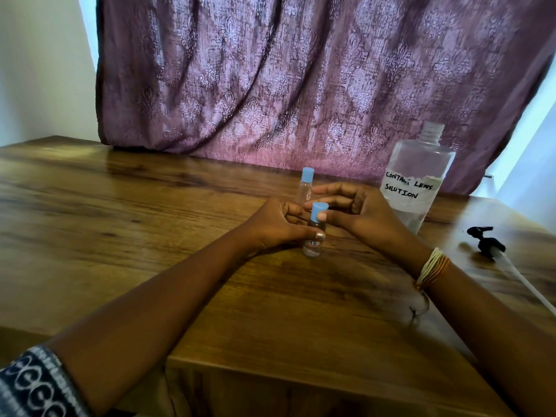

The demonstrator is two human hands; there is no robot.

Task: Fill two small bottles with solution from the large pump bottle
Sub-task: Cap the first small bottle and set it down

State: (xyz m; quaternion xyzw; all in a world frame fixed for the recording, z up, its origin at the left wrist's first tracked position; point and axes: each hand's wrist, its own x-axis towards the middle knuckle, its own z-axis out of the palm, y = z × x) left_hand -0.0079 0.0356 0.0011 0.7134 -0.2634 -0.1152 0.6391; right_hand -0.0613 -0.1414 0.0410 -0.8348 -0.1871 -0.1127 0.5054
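Two small capped bottles stand mid-table: my left hand [272,225] grips the nearer bottle [314,236] while my right hand [355,210] pinches its blue cap [319,211]; the second bottle [305,185] stands just behind. One uncapped large bottle [418,179] stands near the table's [120,206] far right edge, its one black pump [486,240] lying beside it.

table [120,206]: brown wood grain | curtain [301,76]: purple, patterned, hangs behind table's far edge | wall [39,70]: white, far left | window light at curtain's right edge

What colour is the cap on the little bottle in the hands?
Light blue cap, seen best in the head view.
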